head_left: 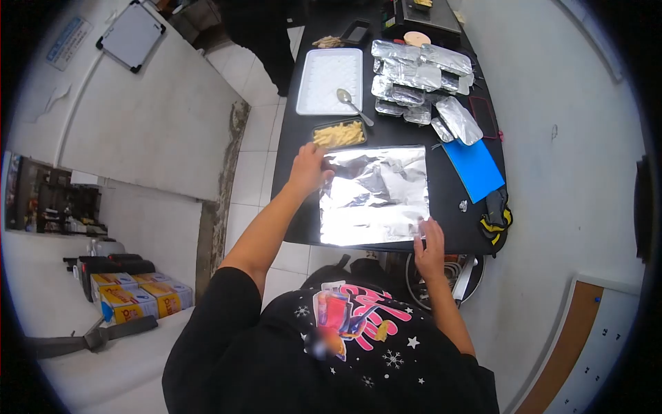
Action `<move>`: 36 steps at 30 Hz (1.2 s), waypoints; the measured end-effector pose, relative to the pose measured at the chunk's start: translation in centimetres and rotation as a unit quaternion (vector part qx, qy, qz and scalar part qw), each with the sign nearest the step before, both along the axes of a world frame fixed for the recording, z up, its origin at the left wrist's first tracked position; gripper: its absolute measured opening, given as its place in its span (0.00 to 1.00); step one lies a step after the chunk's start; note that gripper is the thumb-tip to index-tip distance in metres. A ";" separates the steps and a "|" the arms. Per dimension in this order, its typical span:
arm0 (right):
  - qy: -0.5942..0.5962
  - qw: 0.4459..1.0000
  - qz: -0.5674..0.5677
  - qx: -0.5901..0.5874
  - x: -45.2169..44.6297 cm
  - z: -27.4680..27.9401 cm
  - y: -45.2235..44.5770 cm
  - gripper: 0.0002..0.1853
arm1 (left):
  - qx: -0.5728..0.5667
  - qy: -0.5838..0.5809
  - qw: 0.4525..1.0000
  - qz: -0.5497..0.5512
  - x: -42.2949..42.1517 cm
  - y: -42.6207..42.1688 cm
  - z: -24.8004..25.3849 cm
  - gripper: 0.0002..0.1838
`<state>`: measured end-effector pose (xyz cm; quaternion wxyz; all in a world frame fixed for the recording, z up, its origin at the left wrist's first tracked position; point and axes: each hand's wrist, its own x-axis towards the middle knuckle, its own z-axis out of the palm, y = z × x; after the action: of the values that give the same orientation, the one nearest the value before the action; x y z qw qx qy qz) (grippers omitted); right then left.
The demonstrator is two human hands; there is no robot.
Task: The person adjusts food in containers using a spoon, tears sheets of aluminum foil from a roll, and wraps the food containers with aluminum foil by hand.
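A sheet of aluminium foil (376, 196) lies spread on the black table, shiny and creased. My left hand (310, 168) rests at its upper left edge, thumb over the foil and fingers apart from it. At the lower right corner, my right hand (431, 248) touches the foil with its fingers stretched out. Just beyond the sheet stands a black tray of pale yellow cut strips (339, 134), near my left fingertips. A metal spoon (353, 105) lies partly on a white tray (308, 83) behind it.
Several foil-wrapped packs (414, 72) are piled at the back right. A blue folder-like sheet (474, 169) and a crumpled foil bit (463, 205) lie right of the foil. A scale (441, 24) stands at the far end. Another person's dark-clothed leg (265, 41) shows beyond the table.
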<state>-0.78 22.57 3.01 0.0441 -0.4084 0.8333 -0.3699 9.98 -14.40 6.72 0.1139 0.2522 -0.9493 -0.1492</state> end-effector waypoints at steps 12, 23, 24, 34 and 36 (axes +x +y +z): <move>-0.283 0.934 -0.171 -0.135 4.1 1.3 -5.7 0.15 | 0.016 -0.054 0.996 -0.073 -1.4 -0.8 -1.2 0.09; -0.442 0.822 -0.263 -0.246 9.3 1.6 -7.6 0.14 | 0.001 -0.042 0.995 -0.086 -2.9 -2.6 -2.0 0.09; -0.440 0.821 -0.274 -0.242 10.4 1.6 -7.0 0.14 | 0.009 -0.061 0.994 -0.089 -3.1 -2.8 -2.3 0.09; -0.535 0.700 -0.326 -0.343 13.5 2.9 -2.6 0.26 | 0.229 0.059 0.894 -0.380 5.0 5.9 5.9 0.03; -0.545 0.682 -0.318 -0.369 12.9 4.8 -2.2 0.32 | 0.230 0.087 0.853 -0.461 8.1 9.2 5.7 0.09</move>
<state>12.10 20.34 7.79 0.2163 0.1719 0.5377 -0.7966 18.12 -5.18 12.41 0.0528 -0.2098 -0.8815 -0.4198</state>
